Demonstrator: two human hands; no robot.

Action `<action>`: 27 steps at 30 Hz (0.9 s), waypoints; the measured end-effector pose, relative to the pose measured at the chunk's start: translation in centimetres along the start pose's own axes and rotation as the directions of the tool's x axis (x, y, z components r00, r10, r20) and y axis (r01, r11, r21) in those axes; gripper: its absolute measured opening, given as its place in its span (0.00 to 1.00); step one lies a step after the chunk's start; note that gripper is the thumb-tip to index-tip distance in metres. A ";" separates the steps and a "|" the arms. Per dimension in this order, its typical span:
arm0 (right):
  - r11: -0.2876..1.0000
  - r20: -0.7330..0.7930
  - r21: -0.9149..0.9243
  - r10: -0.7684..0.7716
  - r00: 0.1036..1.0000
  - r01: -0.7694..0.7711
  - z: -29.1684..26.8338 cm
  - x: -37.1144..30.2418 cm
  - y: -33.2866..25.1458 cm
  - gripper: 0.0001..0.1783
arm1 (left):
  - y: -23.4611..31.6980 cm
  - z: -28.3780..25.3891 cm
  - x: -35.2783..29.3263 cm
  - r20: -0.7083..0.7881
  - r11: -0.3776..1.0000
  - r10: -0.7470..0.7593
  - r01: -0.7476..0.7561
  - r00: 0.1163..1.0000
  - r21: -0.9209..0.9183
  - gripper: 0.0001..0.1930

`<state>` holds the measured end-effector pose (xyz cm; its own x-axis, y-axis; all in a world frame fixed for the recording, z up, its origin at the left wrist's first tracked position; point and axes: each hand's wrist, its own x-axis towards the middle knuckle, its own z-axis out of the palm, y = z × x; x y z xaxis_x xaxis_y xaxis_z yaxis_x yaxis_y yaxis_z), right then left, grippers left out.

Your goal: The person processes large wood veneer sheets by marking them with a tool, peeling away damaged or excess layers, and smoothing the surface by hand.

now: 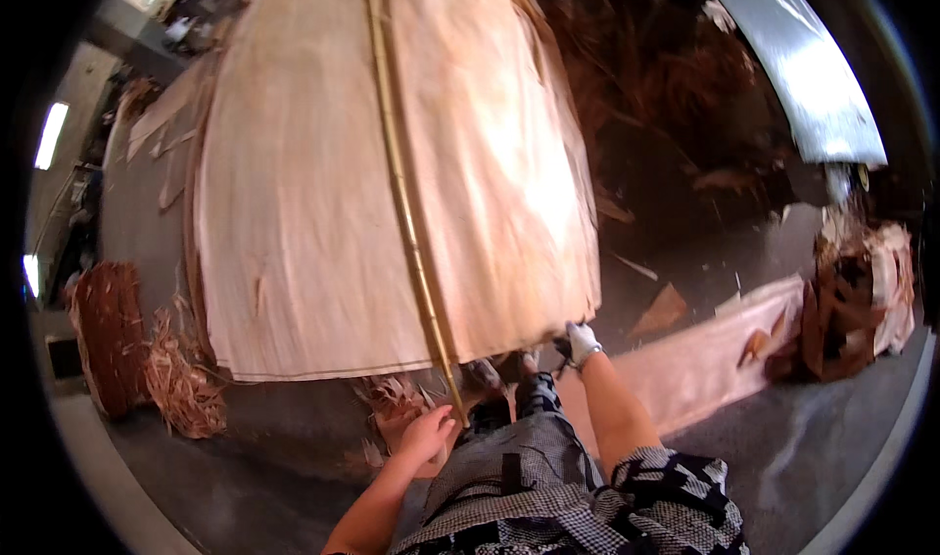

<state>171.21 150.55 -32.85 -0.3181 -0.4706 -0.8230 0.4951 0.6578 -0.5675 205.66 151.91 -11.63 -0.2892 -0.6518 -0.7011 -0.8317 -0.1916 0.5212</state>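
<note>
A large pale wood veneer sheet lies spread on a stack ahead of me. A long thin bamboo stick runs down its middle toward me. My bare left hand grips the near end of that stick below the sheet's front edge. My right hand, in a white glove, pinches the sheet's near right corner. My checked clothing fills the lower middle of the view.
Veneer scraps and shavings lie on the grey floor at left, beside a round reddish bundle. A narrower veneer strip lies at right, ending at a torn scrap pile. A metal machine panel curves at upper right.
</note>
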 end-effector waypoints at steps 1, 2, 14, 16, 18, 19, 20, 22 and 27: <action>0.923 -0.033 0.324 0.230 0.973 -0.207 2.2 -1.7 -3.2 0.09 | 0.5 0.0 0.6 0.032 0.999 0.009 -0.011 0.999 0.051 0.20; 0.912 -0.153 0.398 0.175 0.973 -0.102 1.3 -1.6 -3.6 0.09 | 2.2 -0.4 1.3 0.080 0.992 0.049 -0.058 0.996 0.110 0.20; -0.038 0.514 -0.810 -0.523 0.680 0.585 7.8 -17.6 -11.3 0.17 | 19.1 -3.1 11.6 -0.177 0.882 0.267 -0.314 0.947 -0.351 0.41; 0.090 0.555 -0.782 -0.351 0.754 0.617 8.7 -15.3 -9.0 0.15 | 23.9 -3.4 13.0 -0.152 0.895 0.446 -0.444 0.882 0.050 0.52; 0.399 0.470 -0.621 -0.500 0.728 0.675 10.3 -14.3 -5.9 0.16 | 27.3 -2.4 13.1 -0.022 0.906 0.299 -0.277 0.954 0.319 0.56; 0.524 0.394 -0.507 -0.566 0.724 0.685 11.3 -13.9 -4.7 0.17 | 28.8 -2.2 12.6 0.038 0.876 0.224 -0.219 0.974 0.429 0.56; 0.521 0.387 -0.494 -0.585 0.712 0.696 12.9 -15.2 -5.8 0.18 | 27.6 -2.2 13.0 -0.008 0.876 0.202 -0.177 0.979 0.448 0.54; 0.315 0.508 -0.689 -0.432 0.745 0.653 13.1 -16.0 -5.8 0.18 | 25.3 -2.1 14.1 -0.086 0.864 0.181 -0.117 0.980 0.490 0.51; 0.195 0.583 -0.707 -0.385 0.716 0.680 15.2 -16.7 -3.9 0.17 | 23.8 -2.9 13.0 0.065 0.715 0.304 -0.273 0.950 0.644 0.28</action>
<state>186.86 146.86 -16.55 0.0528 -0.9328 -0.3564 -0.6912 0.2235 -0.6873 183.52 136.76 -6.93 -0.5586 -0.6302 -0.5392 -0.8208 0.5134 0.2503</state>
